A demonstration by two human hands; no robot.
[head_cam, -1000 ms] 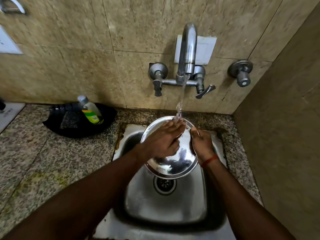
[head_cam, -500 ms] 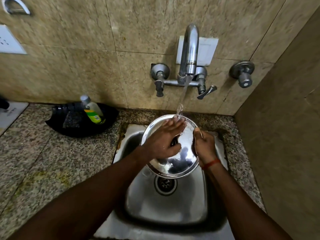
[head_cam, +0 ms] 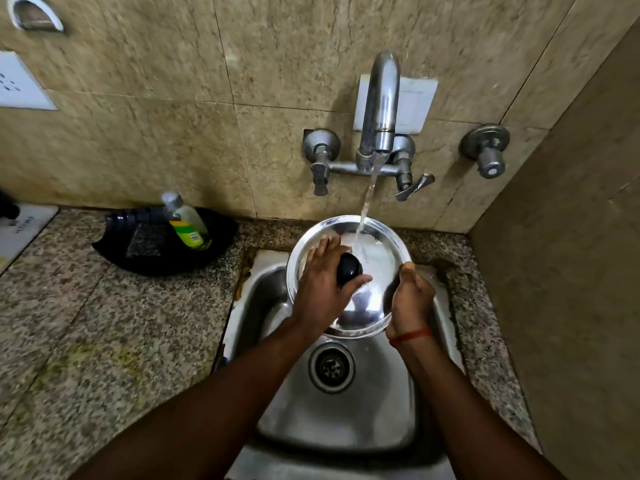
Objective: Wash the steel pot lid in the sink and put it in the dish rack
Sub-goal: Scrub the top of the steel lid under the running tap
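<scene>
the left hand (head_cam: 320, 289) has its grip clamped around the black knob (head_cam: 349, 270) of the steel pot lid (head_cam: 375, 271), and the right hand (head_cam: 410, 299) pinches the lid's right rim. the lid is tilted over the steel sink (head_cam: 332, 420), above the drain (head_cam: 331, 367). water from the tap (head_cam: 380, 105) strikes its upper face. on the granite surface (head_cam: 86, 323) to the left, a soap bottle (head_cam: 185, 221) leans in a black tray (head_cam: 166, 242).
</scene>
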